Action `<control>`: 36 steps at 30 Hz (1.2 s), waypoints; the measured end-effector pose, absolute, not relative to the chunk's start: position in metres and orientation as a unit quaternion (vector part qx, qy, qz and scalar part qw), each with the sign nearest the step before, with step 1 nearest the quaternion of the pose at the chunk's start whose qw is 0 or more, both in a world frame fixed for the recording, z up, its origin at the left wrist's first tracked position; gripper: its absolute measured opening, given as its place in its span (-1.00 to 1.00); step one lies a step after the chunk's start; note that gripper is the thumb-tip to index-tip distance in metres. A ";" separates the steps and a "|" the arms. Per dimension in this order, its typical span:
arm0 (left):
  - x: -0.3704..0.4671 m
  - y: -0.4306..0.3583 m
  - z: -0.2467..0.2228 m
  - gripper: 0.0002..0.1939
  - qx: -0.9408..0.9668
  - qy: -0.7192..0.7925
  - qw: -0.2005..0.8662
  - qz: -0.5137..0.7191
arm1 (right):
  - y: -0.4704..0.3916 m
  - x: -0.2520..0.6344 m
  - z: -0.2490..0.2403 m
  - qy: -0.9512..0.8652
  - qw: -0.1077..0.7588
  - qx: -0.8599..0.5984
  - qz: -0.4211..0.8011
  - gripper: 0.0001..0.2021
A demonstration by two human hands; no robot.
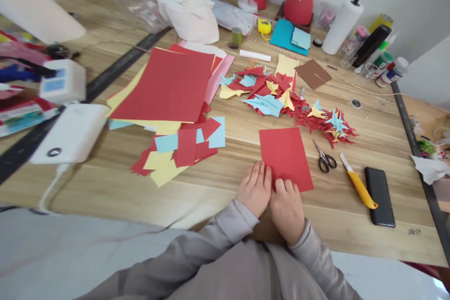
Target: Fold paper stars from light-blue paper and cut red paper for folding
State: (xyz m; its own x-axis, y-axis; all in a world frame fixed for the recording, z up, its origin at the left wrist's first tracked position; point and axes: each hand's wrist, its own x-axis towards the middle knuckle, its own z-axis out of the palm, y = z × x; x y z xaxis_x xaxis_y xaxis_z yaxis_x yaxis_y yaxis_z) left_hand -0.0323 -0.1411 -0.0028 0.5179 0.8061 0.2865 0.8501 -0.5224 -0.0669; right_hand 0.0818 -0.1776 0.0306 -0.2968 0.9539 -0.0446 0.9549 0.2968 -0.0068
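A red sheet of paper (285, 154) lies flat on the wooden table in front of me. My left hand (255, 188) rests at its lower left corner, fingers stretched out and lying flat against the paper and tabletop. Close beside it, my right hand (287, 205) is closed on the sheet's near edge, with curled fingers pressing on it; the thumb is hidden. To the right of the paper are small black scissors (326, 159) and a yellow utility knife (359, 183) with its blade showing, its handle end overlapping a black phone (380, 197).
Left of the hands lie cut paper pieces (185, 147) and a stack of large red sheets (172, 84). Beyond the red sheet is a pile of folded paper shapes (267, 89). A white power bank (70, 133) with a cable sits far left. Bottles (342, 26) line the back right.
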 end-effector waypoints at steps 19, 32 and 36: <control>-0.033 -0.087 0.002 -0.52 -0.846 -0.527 0.000 -0.086 | -0.176 0.082 0.031 0.800 0.010 0.600 -0.013 -0.66; -0.029 -0.044 -0.003 -0.49 -0.811 -0.569 -0.008 -0.135 | -0.179 0.084 0.026 0.798 0.009 0.602 -0.017 -0.60; -0.029 -0.035 -0.003 -0.50 -0.810 -0.570 -0.003 -0.141 | -0.179 0.083 0.026 0.796 0.014 0.605 -0.011 -0.61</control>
State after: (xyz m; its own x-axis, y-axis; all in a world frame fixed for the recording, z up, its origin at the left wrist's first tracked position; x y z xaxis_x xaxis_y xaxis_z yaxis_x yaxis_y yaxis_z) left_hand -0.0292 -0.0347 -0.0030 0.3112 0.9233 0.2253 0.9216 -0.3511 0.1658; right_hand 0.0834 -0.1789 0.0264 -0.2681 0.9627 -0.0351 0.9633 0.2683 -0.0004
